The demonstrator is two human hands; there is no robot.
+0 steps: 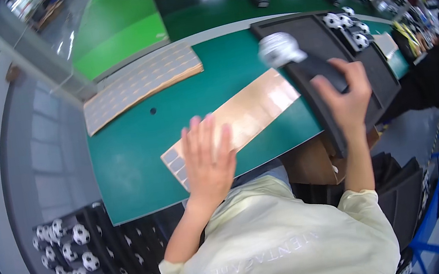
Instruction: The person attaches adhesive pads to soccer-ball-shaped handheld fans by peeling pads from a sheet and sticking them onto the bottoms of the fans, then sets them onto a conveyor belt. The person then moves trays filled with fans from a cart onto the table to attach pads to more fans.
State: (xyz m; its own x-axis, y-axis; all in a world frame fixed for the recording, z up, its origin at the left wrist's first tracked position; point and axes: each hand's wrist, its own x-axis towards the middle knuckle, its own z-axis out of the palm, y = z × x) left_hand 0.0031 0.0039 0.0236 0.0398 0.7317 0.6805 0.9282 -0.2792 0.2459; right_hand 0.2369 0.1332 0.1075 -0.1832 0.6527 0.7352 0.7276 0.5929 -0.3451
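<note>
The green counter (134,165) is bearing the work. On its right side a black tray (303,34) is lying, probably placed there to suit the right hand. At far left a stack of label sheets (140,83) is resting, seemingly set aside. Nearer, one label sheet (259,104) is lying slantwise beside the tray. The left hand (205,155) is spreading flat on its near-left part, grasping nothing, likely steadying it. The right hand's (349,89) grip is wrapping thumb and fingers around a blurred, dark, ball-topped piece (314,66) over the tray, apparently leaving the ball free.
</note>
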